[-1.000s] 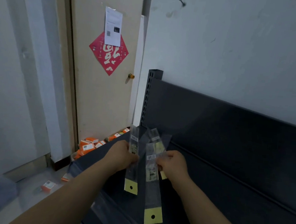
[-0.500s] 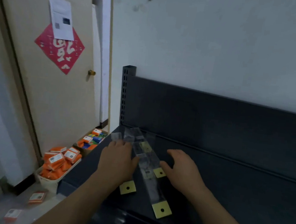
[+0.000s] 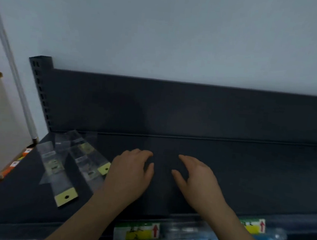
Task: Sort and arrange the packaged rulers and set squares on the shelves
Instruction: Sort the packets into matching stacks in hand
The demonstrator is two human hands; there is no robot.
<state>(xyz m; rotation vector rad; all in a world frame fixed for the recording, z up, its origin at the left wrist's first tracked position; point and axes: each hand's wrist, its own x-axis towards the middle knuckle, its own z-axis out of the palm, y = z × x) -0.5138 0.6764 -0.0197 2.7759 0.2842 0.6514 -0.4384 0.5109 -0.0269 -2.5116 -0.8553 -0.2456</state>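
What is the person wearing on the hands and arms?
Nothing visible. The left hand and right hand are bare; the left forearm and right forearm are uncovered to the frame's edge. No glove, sleeve, watch or ring shows.

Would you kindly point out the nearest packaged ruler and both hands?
nearest packaged ruler (image 3: 55,170), head view, middle of its clear sleeve
left hand (image 3: 129,177), head view, back of the hand
right hand (image 3: 200,183), head view, back of the hand
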